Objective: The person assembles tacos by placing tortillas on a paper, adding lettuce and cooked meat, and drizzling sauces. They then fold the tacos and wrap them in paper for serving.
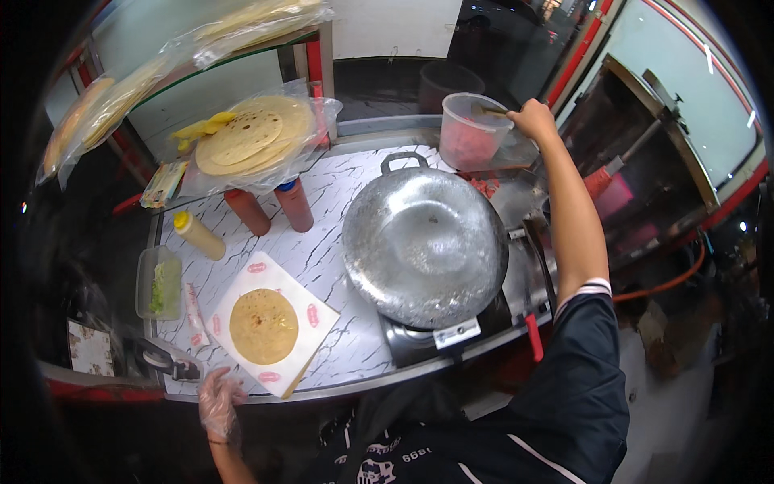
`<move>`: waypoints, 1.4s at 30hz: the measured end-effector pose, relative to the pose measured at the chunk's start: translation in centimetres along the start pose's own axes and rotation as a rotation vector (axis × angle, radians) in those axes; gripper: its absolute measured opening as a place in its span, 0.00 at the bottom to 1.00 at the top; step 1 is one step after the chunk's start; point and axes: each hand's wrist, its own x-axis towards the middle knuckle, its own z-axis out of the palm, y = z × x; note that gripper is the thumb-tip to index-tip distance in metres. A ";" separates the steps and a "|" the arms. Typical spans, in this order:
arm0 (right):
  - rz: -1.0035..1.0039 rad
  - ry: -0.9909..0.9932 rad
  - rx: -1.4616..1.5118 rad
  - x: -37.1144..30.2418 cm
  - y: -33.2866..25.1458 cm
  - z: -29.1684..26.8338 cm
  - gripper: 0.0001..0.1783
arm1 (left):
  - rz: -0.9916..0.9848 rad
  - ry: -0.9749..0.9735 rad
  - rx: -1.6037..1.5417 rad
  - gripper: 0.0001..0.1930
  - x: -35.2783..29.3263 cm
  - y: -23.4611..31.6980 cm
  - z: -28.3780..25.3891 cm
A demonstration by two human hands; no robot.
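Observation:
My right hand (533, 122) reaches to the far right and is closed on a thin, brownish utensil (490, 110), its kind unclear. Its far end dips into a clear plastic bucket (453, 117) with pinkish-red food in it. My left hand (219, 402), in a clear plastic glove, hovers at the counter's front edge with loosely spread fingers and nothing seen in them. Just beyond it, a browned round flatbread (264, 327) lies flat on white printed paper (302, 323). A narrow printed paper strip (195, 315) lies left of the sheet.
A large metal wok (423, 242) covers the stove at centre right. A red-handled tool (533, 337) lies beside it. Sauce bottles (248, 212) and a tub of chopped greens (145, 282) stand left. Bagged flatbreads (274, 137) sit behind them.

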 end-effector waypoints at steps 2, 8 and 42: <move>-0.027 -0.153 -0.058 3.3 -1.4 1.6 0.29 | -0.056 0.075 -0.045 0.17 -3.2 -0.6 0.2; -0.197 -0.225 -0.152 7.9 -2.0 6.0 0.25 | -0.460 0.138 0.032 0.17 -13.7 -8.2 -4.0; -0.686 -0.021 0.322 -20.7 4.1 -16.0 0.16 | -0.118 -0.925 1.283 0.14 -10.8 -25.8 -5.3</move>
